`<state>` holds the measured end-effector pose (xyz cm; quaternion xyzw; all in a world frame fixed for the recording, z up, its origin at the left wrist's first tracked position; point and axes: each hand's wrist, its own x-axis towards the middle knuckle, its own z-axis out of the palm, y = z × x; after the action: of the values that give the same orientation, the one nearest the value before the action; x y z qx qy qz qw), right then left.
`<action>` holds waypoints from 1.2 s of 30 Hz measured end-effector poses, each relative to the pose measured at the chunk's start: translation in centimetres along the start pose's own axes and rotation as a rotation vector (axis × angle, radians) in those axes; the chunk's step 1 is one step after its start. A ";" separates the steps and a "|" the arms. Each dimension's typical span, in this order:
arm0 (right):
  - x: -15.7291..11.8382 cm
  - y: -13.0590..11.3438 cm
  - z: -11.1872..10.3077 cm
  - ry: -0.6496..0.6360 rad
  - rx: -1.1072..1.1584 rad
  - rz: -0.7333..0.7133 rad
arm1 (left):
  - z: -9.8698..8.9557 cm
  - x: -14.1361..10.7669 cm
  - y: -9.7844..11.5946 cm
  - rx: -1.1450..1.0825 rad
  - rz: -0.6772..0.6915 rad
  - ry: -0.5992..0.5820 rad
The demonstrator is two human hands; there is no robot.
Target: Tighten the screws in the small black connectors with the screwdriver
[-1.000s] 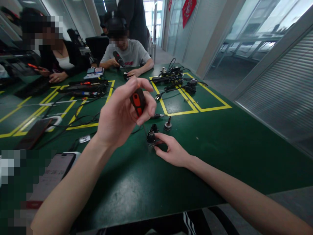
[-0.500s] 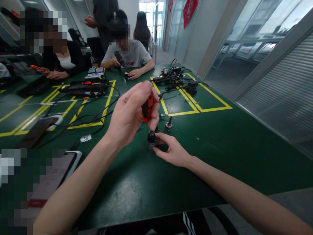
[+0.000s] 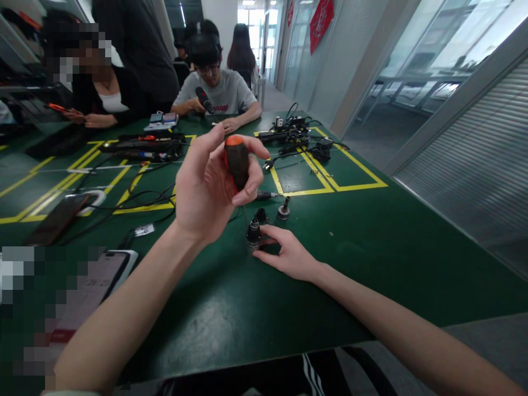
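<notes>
My left hand [image 3: 210, 181] is curled loosely around the handle of a screwdriver [image 3: 236, 159], black with an orange end. Its thin shaft points down toward a small black-and-silver cylindrical part [image 3: 253, 236] standing upright on the table; whether the tip touches it I cannot tell. Thumb and fingers of my right hand [image 3: 286, 253] grip the right side of that part. Just behind it sits a small black piece [image 3: 261, 215]. A metal fitting with a round base and a short stem [image 3: 284, 209] stands a little farther right.
Tangled black cables and adapters [image 3: 292, 132] lie at the back of the green table [image 3: 371, 253]. A dark tool tray [image 3: 142, 146], a phone [image 3: 60, 220] and a tablet-like device [image 3: 97, 286] are on the left. Across the table, a person [image 3: 218, 88] holds a black tool.
My left hand's fingers have loosened and spread around the screwdriver, and its handle has shifted left and tilted. My right hand stays on the part, a touch farther left.
</notes>
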<state>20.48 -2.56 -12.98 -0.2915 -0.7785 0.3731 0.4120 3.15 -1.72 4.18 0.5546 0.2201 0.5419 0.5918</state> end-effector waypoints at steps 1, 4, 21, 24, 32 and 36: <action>0.0 0.0 0.0 0.001 -0.003 0.000 | -0.1 0.0 -0.1 0.001 0.007 -0.004; 0.0 0.2 0.1 0.015 -0.017 -0.022 | -0.1 0.0 -0.3 -0.010 0.022 0.016; 0.0 0.4 -0.1 0.006 -0.014 -0.027 | -0.2 -0.1 -0.1 -0.004 0.033 -0.045; -0.1 0.6 0.0 0.013 -0.023 -0.020 | -0.2 -0.2 -0.3 0.017 0.032 -0.032; -0.1 0.3 0.1 0.001 -0.024 -0.012 | -0.2 -0.2 0.0 -0.014 0.024 -0.010; -0.1 0.3 0.0 -0.003 -0.017 -0.025 | -0.3 0.0 0.1 0.001 0.015 -0.031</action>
<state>20.59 -2.46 -13.25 -0.2848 -0.7857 0.3618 0.4131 2.80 -1.62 4.18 0.5650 0.2070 0.5374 0.5909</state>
